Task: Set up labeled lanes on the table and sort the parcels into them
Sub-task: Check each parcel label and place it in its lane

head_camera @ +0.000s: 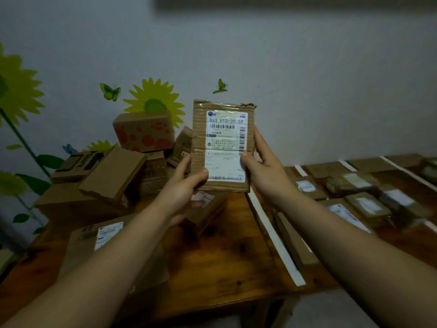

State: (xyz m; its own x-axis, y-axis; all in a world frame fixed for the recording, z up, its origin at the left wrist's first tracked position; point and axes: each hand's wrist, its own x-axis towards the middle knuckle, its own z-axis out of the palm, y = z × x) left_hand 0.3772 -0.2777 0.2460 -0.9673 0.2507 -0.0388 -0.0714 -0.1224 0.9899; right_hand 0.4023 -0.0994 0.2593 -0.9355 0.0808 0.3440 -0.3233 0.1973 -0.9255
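I hold a flat brown cardboard parcel (223, 129) upright above the wooden table (224, 256), its white shipping label facing me. My left hand (183, 185) grips its lower left corner, thumb on the front. My right hand (262, 166) grips its right edge, thumb on the label. White tape strips (276, 242) mark lanes across the table to the right. Several parcels (364, 204) lie flat in those lanes.
An unsorted heap of cardboard boxes (113, 171) fills the table's left and back, topped by a box with red dots (144, 131). A labelled box (104, 235) lies under my left forearm. The wall behind bears sunflower stickers. The table's front edge runs below my arms.
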